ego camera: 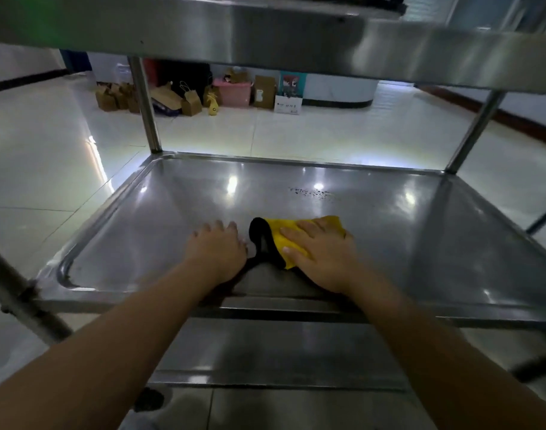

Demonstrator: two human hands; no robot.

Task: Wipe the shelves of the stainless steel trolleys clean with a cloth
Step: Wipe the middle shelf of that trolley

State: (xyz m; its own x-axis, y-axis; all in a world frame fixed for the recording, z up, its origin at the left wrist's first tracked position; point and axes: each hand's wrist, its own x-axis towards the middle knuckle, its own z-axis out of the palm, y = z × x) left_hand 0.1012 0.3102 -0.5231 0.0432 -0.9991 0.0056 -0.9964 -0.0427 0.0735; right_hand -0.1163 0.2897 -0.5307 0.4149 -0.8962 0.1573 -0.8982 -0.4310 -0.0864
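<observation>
Nearest the camera, two bare forearms reach forward over the near rim of a stainless steel trolley, with a lower shelf (281, 349) visible below them and a dark caster (148, 398) at the near left. The arms end on the middle shelf (405, 243), a shallow steel tray with a raised lip and rounded corners. The left hand (217, 248) lies palm down on the bare steel near the middle of the shelf's near edge, its fingers spread a little and slightly bent, holding nothing. Just to its right, the right hand (320, 254) presses flat on a yellow cloth (284, 234), fingers straight and together, pointing far and left; the cloth peeks out beyond the fingertips and at the hand's right side. Between the two hands a black fold or backing of the cloth (261, 235) curls up from the shelf; whether the left hand touches it cannot be told. Farther along the shelf, past the cloth and slightly right, a patch of small dark specks or droplets (310, 192) marks the shiny surface. Upright steel posts rise from the far left corner (144, 103) and far right corner (476, 131) to the upper shelf (296, 35), which spans the top of the view. Beyond the trolley lies a glossy pale tiled floor (327, 125), and against the far wall stand brown paper bags (116, 97), cardboard boxes (264, 91) and a pink plastic bin (234, 93).
</observation>
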